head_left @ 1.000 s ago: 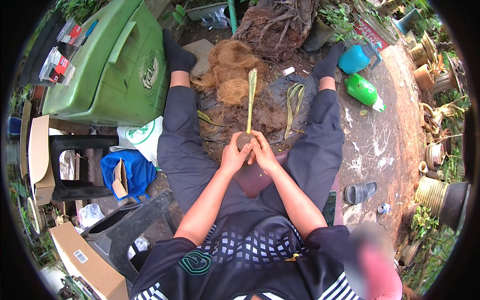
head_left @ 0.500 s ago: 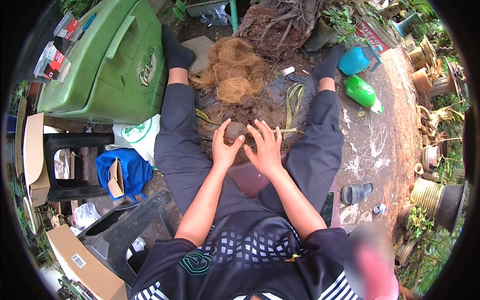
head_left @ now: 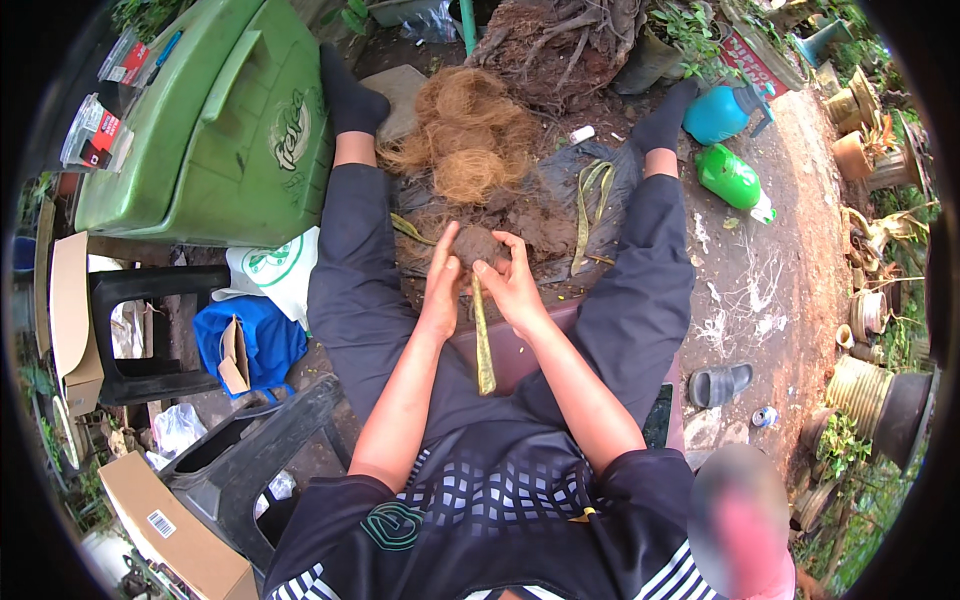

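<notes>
I sit with legs spread on dirt ground. My left hand (head_left: pixel 441 282) and my right hand (head_left: pixel 511 282) hold a brown clump of soil and fibre (head_left: pixel 478 246) between them. A long yellow-green leaf strip (head_left: pixel 483 340) hangs from the clump down toward my lap, pinched by my right fingers. A heap of brown coconut fibre (head_left: pixel 465 135) lies on the ground ahead, between my feet. Another leaf strip (head_left: pixel 588 210) lies on dark soil to the right.
A large green bin (head_left: pixel 215 120) lies on its side at left. Black plastic chairs (head_left: pixel 150 325), a blue bag (head_left: pixel 250 340) and cardboard boxes (head_left: pixel 170 520) are at lower left. A blue sprayer (head_left: pixel 722 112), a green bottle (head_left: pixel 735 180) and pots (head_left: pixel 870 150) stand right.
A second ago both hands held the leaf strip upright; then they cupped the brown clump. Now the strip hangs downward from the clump toward my lap.
</notes>
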Tool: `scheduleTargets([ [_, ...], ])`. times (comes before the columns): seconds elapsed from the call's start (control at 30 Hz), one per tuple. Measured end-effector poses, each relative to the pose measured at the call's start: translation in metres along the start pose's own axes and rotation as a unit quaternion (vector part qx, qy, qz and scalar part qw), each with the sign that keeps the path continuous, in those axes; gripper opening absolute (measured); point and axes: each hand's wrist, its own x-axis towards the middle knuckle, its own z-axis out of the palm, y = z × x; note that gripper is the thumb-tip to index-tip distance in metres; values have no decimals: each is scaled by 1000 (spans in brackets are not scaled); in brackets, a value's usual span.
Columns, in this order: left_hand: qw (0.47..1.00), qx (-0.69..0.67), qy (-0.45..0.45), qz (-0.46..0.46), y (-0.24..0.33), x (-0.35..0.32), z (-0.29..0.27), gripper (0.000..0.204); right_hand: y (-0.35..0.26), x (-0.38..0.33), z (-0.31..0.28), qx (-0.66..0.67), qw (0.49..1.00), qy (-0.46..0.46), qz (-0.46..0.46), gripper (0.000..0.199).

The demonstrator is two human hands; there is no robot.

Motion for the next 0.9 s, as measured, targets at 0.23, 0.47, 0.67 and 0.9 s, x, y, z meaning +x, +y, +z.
scheduleTargets([
  [0.23, 982, 180, -30, -50, -13, 8, 1, 46, 4, -4, -26, -85, 995, -41, 28, 60],
  [0.47, 978, 170, 2, -120, -33, 3, 8, 44, 12, -1, -40, -196, 979, -57, -8, 57],
  [0.67, 978, 160, -40, -126, -35, -3, 5, 49, 32, 0, -45, -144, 987, -48, -50, 60],
  [0.9, 973, 129, -72, -178, -47, 0, -4, 70, 41, 4, -48, -146, 988, -23, -33, 66],
])
